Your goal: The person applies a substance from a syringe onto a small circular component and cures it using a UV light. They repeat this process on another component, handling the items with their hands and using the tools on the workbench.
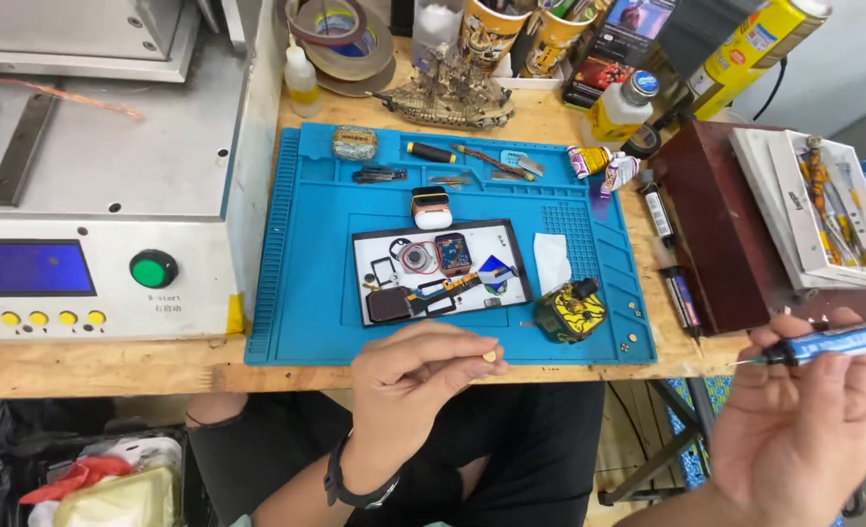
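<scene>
Blue silicone work mat (306,293) carries a small white tray (511,256) w/ device parts already taken apart and laid out; nothing looks reassembled yet, so I judge the work approx. mid-way. Left hand (409,376) pinches 1 tiny pale round part (490,356) at the mat's near edge. Right hand (804,420) is clenched around 1 slim blue screwdriver (833,344), off to the right of the mat. Count: 2 hands, 1 tray, 1 yellow-black tape roll (570,312), 4 yellow buttons (52,318) and 1 green knob (153,268) on the grey machine (101,176).
</scene>
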